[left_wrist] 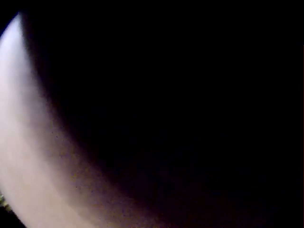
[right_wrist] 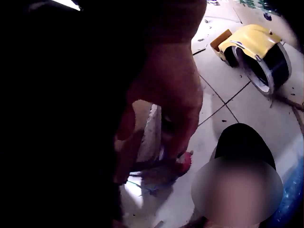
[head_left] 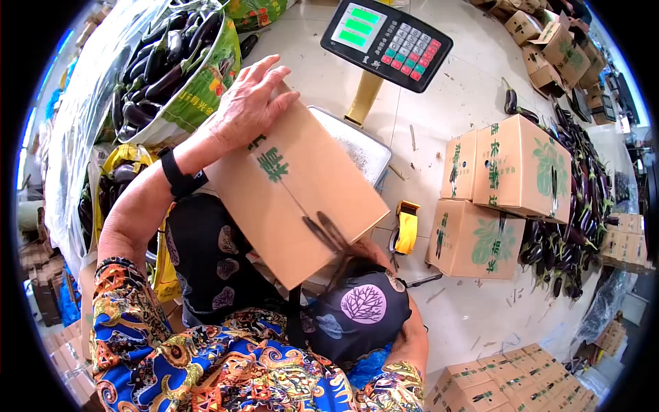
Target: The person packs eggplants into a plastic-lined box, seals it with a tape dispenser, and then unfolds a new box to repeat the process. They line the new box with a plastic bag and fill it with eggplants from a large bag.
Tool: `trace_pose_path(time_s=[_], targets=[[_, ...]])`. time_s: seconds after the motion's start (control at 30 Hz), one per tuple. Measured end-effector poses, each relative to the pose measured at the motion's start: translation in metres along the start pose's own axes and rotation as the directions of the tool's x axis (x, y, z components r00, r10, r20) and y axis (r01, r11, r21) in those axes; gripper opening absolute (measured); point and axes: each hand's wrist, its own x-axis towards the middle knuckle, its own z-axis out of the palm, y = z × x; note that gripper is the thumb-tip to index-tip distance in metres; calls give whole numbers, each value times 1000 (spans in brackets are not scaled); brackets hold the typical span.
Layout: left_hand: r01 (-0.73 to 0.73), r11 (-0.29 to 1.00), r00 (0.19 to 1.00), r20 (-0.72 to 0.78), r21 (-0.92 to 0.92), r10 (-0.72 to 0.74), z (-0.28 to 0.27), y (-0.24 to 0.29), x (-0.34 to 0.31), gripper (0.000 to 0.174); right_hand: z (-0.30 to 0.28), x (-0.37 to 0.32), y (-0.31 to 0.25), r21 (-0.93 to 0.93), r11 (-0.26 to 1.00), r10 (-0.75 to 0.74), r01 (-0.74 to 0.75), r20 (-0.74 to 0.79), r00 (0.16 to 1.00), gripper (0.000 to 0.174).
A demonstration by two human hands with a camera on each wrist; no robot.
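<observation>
Box place: you hold the cardboard box (head_left: 295,192) in front of you, above the near edge of the scale platform (head_left: 357,147).
Box axis: its long axis runs from the far left, by the sack of eggplants (head_left: 171,62), to the near right, towards your knee; it is tilted, with a broad face turned up at you.
Left hand: your left hand (head_left: 250,103) lies flat on the far end, fingers spread and straight.
Right hand: your right hand (right_wrist: 166,95) is at the near end, fingers bent downward; you cannot tell whether it grips the box.
Floor: pale tiled floor (head_left: 467,89) strewn with scraps; a yellow tape dispenser (head_left: 406,226) lies just beside the platform.
Room: the scale display (head_left: 386,41) stands on its post; closed cartons (head_left: 501,185) are stacked to the right, with loose eggplants (head_left: 576,206) against them.
Box look: plain brown, green printed characters near the far end, a seam down the middle.
</observation>
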Motion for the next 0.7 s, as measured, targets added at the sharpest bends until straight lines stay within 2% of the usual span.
trace_pose_path(time_s=[0.07, 0.13, 0.23, 0.3, 0.37, 0.43, 0.47, 0.5, 0.53, 0.57, 0.6, 0.63, 0.67, 0.7], targets=[[99, 994, 993, 70, -48, -96, -1, -7, 3, 51, 7, 2, -3, -107, 993, -41, 46, 46, 998, 60], [114, 993, 991, 75, -43, -110, 0, -12, 3, 51, 4, 6, -15, -149, 989, -17, 27, 65, 998, 58], [99, 993, 993, 66, -68, -94, -3, -12, 10, 48, -12, 4, -45, -138, 984, 123, -114, 55, 991, 55], [78, 995, 993, 94, -65, -72, -6, -14, 8, 46, -26, 3, -68, -95, 971, 226, -221, 51, 973, 53], [-65, 996, 996, 60, 56, 62, 9, -47, 5, 37, -39, -1, -93, -12, 963, 268, -268, 57, 962, 51], [-136, 978, 988, 97, 159, 122, 5, -59, 8, 23, -52, -5, -114, 125, 960, 245, -252, 66, 967, 51], [-144, 972, 989, 66, 184, 134, 7, -64, 7, 25, -58, -8, -122, 202, 953, 214, -224, 70, 974, 52], [-122, 974, 991, 85, 188, 108, 9, -67, 8, 28, -60, -14, -131, 416, 882, 220, -220, 49, 974, 55], [-92, 977, 992, 105, 194, 73, 11, -73, 7, 30, -62, -9, -116, 565, 808, 188, -167, 20, 982, 53], [-56, 979, 991, 130, 197, 31, 4, -74, 6, 33, -60, -12, -122, 581, 803, 154, -129, 7, 988, 52], [177, 984, 964, 194, 31, -180, -5, -68, 6, 39, -58, -13, -128, 595, 798, 120, -95, -3, 993, 52], [197, 980, 963, 185, 6, -194, -8, -77, -1, 47, -54, -13, -135, 609, 791, 87, -62, -12, 996, 52], [321, 941, 933, 202, -102, -296, -10, -86, -7, 48, -56, -13, -138, 527, 841, 122, -120, 31, 992, 51], [439, 875, 890, 231, -205, -393, -11, -93, -13, 48, -57, -19, -145, 540, 839, 89, -64, -20, 996, 47]])
